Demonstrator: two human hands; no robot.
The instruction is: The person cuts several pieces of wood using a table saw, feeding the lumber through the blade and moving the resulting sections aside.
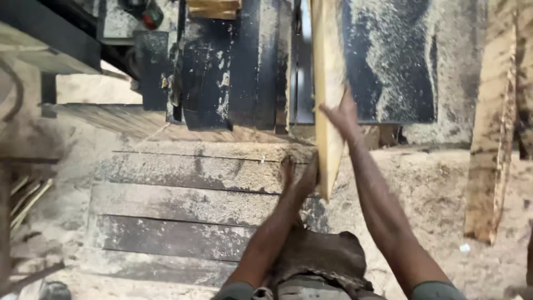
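Observation:
A long pale wooden plank stands on edge and runs from the near end by my hands up over a dark saw table dusted with sawdust. My left hand presses against the plank's near end from the left side. My right hand lies flat on the plank's right face, further along, fingers spread. A thin dark blade slot runs just left of the plank.
Dark machine parts stand left of the plank. Sawdust-covered floorboards lie below my arms. A rough bark-edged slab leans at the right. Thin wood strips lie at the far left. More planks rest at the top.

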